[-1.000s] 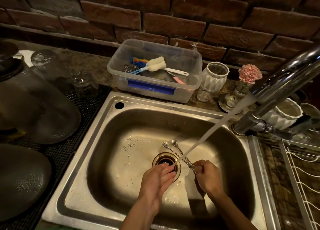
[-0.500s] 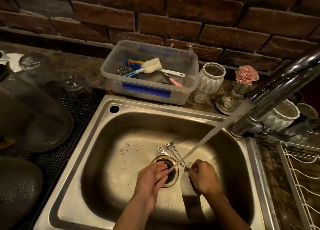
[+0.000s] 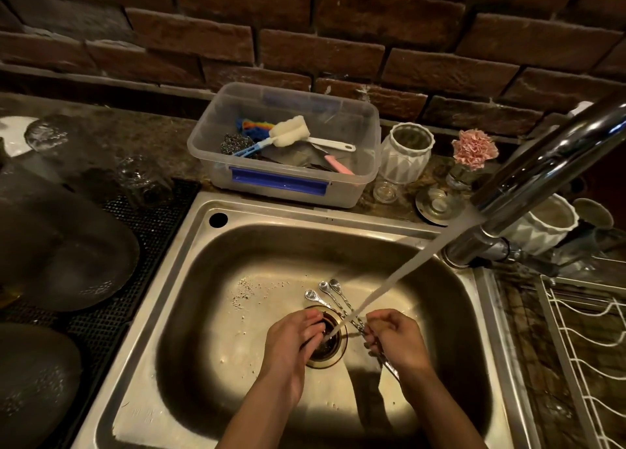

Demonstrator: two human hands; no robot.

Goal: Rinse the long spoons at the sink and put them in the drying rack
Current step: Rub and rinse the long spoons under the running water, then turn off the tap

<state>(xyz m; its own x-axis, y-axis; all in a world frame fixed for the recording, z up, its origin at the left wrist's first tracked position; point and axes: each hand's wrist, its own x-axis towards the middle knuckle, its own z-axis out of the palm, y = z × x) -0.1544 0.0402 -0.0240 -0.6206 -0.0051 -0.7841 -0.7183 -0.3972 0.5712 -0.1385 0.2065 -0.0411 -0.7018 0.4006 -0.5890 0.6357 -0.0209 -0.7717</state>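
Three long silver spoons (image 3: pixel 330 296) with twisted handles fan out over the drain of the steel sink (image 3: pixel 237 245). My right hand (image 3: pixel 396 342) is shut on their handles, bowls pointing away from me. The handle ends stick out below that hand. My left hand (image 3: pixel 291 343) is held flat beside them, fingers together and slightly curled under the water stream (image 3: pixel 399 272), holding nothing. The stream runs from the chrome faucet (image 3: pixel 542 174) and lands at my left fingertips above the drain. The white wire drying rack (image 3: pixel 582 357) stands at the right edge.
A clear plastic tub (image 3: pixel 288 177) with a sponge brush and scourers sits behind the sink. White ribbed jars (image 3: pixel 406 154), a pink flower and small glass items stand near the faucet. Dark plates and glasses rest on a black mat (image 3: pixel 111 313) to the left.
The camera has shifted, so the whole scene sits lower and more to the left. Both hands stay under the stream over the drain, the right still gripping the spoons.
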